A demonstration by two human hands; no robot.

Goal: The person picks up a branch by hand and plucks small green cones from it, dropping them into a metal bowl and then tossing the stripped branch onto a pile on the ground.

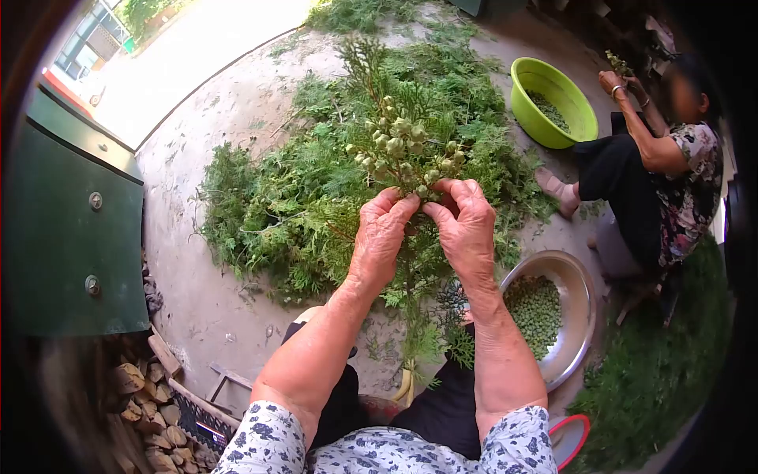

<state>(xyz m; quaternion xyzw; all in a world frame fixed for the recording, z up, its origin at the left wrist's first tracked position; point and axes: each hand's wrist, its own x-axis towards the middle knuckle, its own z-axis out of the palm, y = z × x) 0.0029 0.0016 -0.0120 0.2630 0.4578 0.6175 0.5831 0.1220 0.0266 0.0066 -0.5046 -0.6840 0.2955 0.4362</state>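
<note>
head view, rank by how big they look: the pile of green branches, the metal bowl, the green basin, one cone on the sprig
1. pile of green branches
2. metal bowl and green basin: they look alike, and the basin lies farther off, so no ranking
3. cone on the sprig

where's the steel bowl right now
In the head view the steel bowl sits on the ground at lower right, beside the forearm of the right hand, which pinches the cone sprig, and below the green basin.
</note>
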